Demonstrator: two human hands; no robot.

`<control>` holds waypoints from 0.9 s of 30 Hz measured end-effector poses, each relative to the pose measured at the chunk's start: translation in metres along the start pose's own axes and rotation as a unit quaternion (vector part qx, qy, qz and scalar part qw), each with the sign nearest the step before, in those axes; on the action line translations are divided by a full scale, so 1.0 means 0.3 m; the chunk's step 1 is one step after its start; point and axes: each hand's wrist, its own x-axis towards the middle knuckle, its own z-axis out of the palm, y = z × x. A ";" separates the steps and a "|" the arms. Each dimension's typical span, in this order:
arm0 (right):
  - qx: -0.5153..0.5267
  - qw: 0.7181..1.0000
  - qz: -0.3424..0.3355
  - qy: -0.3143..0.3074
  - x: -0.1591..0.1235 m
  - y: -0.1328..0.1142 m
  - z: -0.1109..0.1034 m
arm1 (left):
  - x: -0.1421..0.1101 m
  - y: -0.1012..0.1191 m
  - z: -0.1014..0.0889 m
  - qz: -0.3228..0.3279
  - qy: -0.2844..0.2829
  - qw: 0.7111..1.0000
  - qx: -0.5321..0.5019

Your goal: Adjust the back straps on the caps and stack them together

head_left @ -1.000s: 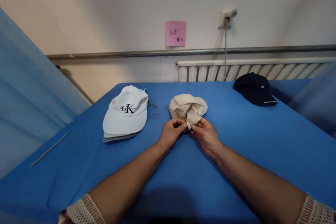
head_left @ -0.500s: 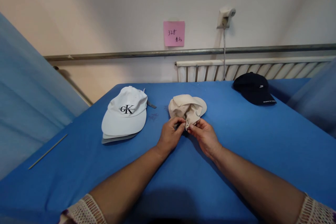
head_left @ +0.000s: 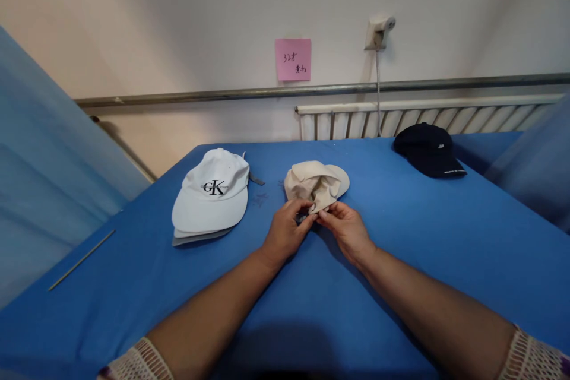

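A beige cap [head_left: 312, 179] lies crumpled in the middle of the blue-covered table [head_left: 285, 285], its brim pointing to the right and away. At its near edge, my left hand [head_left: 287, 227] pinches the fabric between thumb and fingers. My right hand [head_left: 348, 230] grips the same edge just beside it, and the two thumbs almost meet. A small dark piece shows under the left fingers; what it is I cannot make out. The fingertips partly cover the cap's near edge.
White caps [head_left: 212, 196] with a grey brim beneath sit stacked to the left. A dark cap [head_left: 428, 149] lies at the back right. At the left edge is a thin stick [head_left: 82, 260]. Blue curtains [head_left: 40, 178] hang on both sides; a radiator [head_left: 347, 124] stands behind.
The pinched edge of the beige cap is pulled flatter between my fingers, and a dark piece shows more under the left ones. The hands have barely moved; the view has shifted slightly.
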 end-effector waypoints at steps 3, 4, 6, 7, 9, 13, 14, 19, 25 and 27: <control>-0.023 1.000 -0.007 0.019 0.001 -0.001 -0.007 | -0.002 0.001 -0.006 0.010 0.000 1.000 0.016; -0.030 0.999 -0.009 0.024 0.001 -0.002 -0.007 | -0.002 0.001 -0.008 0.018 -0.004 1.000 0.023; -0.045 0.998 -0.015 0.030 0.000 -0.005 -0.007 | -0.003 0.002 -0.009 0.035 -0.019 0.998 0.040; -0.054 0.998 -0.020 0.032 -0.001 -0.008 -0.005 | -0.003 0.004 -0.010 0.041 -0.028 0.998 0.047; -0.071 0.996 -0.022 0.039 -0.003 -0.013 -0.001 | -0.004 0.009 -0.009 0.047 -0.047 0.996 0.054; -0.057 0.996 0.023 0.062 -0.007 -0.023 0.003 | -0.008 0.025 0.000 0.041 -0.062 0.997 0.035; -0.038 0.997 0.038 0.063 -0.009 -0.026 0.003 | -0.010 0.028 0.003 0.036 -0.054 0.997 0.028; 0.037 0.995 0.074 0.056 -0.017 -0.044 -0.004 | -0.018 0.036 0.006 0.061 -0.029 0.997 0.041; -0.007 0.999 0.005 0.033 -0.024 -0.036 0.005 | -0.011 0.033 -0.009 0.071 -0.018 0.993 0.087; -0.059 0.997 -0.053 0.010 -0.019 -0.021 0.001 | -0.005 0.028 -0.013 0.056 -0.013 0.994 0.088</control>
